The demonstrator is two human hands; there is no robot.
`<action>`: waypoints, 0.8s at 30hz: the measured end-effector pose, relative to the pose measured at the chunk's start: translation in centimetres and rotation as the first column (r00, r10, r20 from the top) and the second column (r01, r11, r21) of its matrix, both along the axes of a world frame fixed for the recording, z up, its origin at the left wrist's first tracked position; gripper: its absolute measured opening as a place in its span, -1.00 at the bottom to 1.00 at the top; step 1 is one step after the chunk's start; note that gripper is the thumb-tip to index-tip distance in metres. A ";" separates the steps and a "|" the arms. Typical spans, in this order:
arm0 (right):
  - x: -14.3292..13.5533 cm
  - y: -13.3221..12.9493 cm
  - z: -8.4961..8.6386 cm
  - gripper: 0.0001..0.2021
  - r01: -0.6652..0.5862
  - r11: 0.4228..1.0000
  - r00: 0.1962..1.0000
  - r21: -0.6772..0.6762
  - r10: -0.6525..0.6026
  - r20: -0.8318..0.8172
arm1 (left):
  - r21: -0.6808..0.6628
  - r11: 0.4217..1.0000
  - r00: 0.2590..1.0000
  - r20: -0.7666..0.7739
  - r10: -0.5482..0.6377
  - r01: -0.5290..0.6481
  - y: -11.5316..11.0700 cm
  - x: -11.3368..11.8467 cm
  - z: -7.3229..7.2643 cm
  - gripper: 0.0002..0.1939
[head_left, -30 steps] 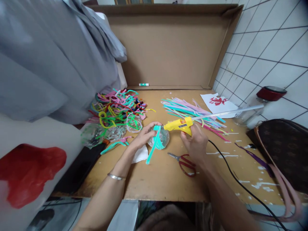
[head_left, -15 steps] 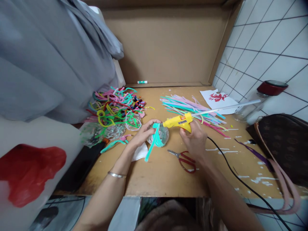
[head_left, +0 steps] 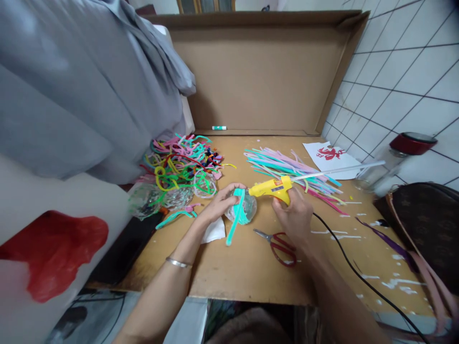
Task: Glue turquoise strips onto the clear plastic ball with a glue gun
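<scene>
A clear round ball [head_left: 251, 208] has turquoise pipe cleaner strips [head_left: 234, 224] on its left side, one end hanging loose toward me. My left hand [head_left: 225, 203] is closed on the ball's upper left, its thumb by the strips. In my right hand [head_left: 296, 212] is a yellow glue gun [head_left: 274, 187], a long clear glue stick [head_left: 337, 169] sticking out of its back. The gun's nozzle points left and meets the top of the strips; whether it touches them is too small to tell. Red-handled scissors [head_left: 283, 248] lie below the gun.
Coloured pipe cleaners [head_left: 179, 162] are heaped at the left behind several clear balls [head_left: 143, 198]. Straight pipe cleaners [head_left: 287, 165] lie at the back. A glass bottle [head_left: 380, 169], brown bag [head_left: 423, 229] and black cord [head_left: 344, 251] are at the right, a black phone-like slab [head_left: 125, 248] at the left.
The camera view has tilted up and shifted, so everything appears lower and a little to the right. Both hands keep their hold, and the nozzle stays at the top of the strips.
</scene>
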State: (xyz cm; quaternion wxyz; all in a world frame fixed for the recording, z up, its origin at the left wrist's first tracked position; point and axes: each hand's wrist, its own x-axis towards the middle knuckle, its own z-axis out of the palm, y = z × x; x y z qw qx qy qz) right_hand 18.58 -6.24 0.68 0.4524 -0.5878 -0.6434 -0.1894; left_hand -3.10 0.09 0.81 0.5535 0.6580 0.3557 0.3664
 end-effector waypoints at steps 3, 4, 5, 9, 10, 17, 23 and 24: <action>0.0 0.1 -0.1 -0.87 0.006 1.000 1.000 -0.027 -0.006 -0.020 | -0.002 1.000 1.000 -0.016 0.004 -0.004 -0.1 0.0 0.2 -0.59; 0.0 0.1 -0.2 -0.87 0.012 0.999 0.999 -0.035 -0.014 -0.043 | -0.005 1.000 1.000 -0.016 0.005 -0.005 -0.2 0.0 0.2 -0.59; -0.1 0.2 -0.2 -0.86 0.021 0.999 0.997 -0.043 -0.024 -0.070 | -0.005 1.000 1.000 -0.012 0.005 -0.005 -0.2 0.0 0.2 -0.59; 0.0 0.5 0.0 -0.85 0.048 0.988 0.976 -0.145 -0.077 -0.203 | -0.002 1.000 1.000 0.013 0.005 -0.005 -0.1 0.0 0.0 -0.60; 0.0 0.6 0.1 -0.83 0.038 0.981 0.967 -0.190 -0.084 -0.242 | 0.001 1.000 1.000 0.017 0.005 -0.005 0.0 0.0 0.0 -0.60; 0.5 1.0 0.7 -0.64 -0.091 0.924 0.864 -0.372 -0.112 -0.490 | 0.013 1.000 1.000 -0.003 0.018 -0.017 0.0 -0.1 0.2 -0.61; 1.2 1.2 0.1 -0.62 -0.160 0.896 0.828 -0.414 -0.106 -0.551 | -0.002 0.999 0.999 -0.001 0.043 -0.043 0.0 0.1 0.3 -0.60; 1.4 1.4 -0.2 -0.62 -0.171 0.897 0.830 -0.407 -0.091 -0.551 | -0.004 0.999 0.999 0.006 0.045 -0.044 0.1 0.1 0.1 -0.60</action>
